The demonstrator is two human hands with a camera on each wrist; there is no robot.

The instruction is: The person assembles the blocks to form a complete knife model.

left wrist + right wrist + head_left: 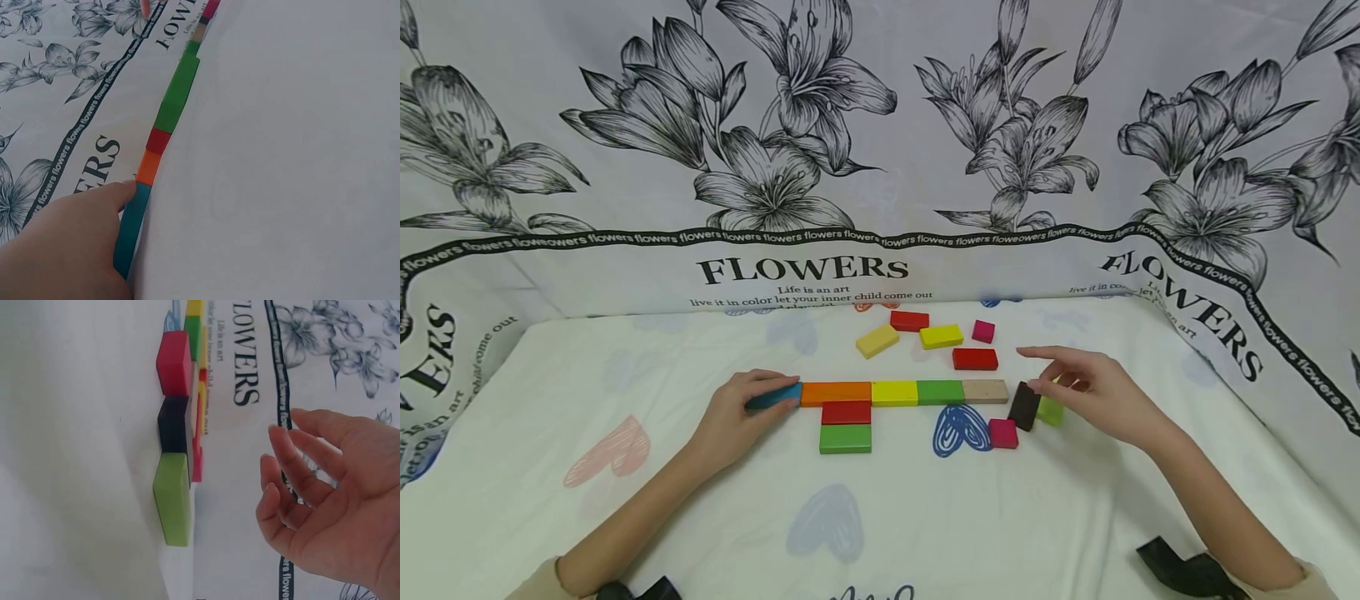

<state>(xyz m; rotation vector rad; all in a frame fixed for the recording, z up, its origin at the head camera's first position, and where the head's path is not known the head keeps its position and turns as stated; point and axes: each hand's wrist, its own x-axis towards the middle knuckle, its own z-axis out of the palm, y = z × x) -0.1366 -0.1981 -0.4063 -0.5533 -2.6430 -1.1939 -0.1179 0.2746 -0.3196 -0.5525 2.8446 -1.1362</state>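
Note:
My left hand point(741, 421) pinches a blue block point(775, 396) at the left end of a row, thumb on the near side and a finger on the far side. Rightward from it run an orange block point(837, 394), a yellow block point(894, 393), a green block point(940, 392) and a plain wooden block point(985, 392). Below the orange one lie a red block point(846, 412) and another green block point(846, 439). My right hand point(1093, 392), fingers loosely bent and holding nothing, hovers by a black block point(1024, 407) and a light green block point(172, 500), which it partly hides in the head view.
Beside the black block lies a pink cube point(1003, 433). Behind the row are a red block point(909, 321), a pale yellow block point(877, 341), a bright yellow block point(942, 337), another red block point(975, 359) and a second pink cube point(982, 332). A flower-print cloth point(1000, 267) rises behind.

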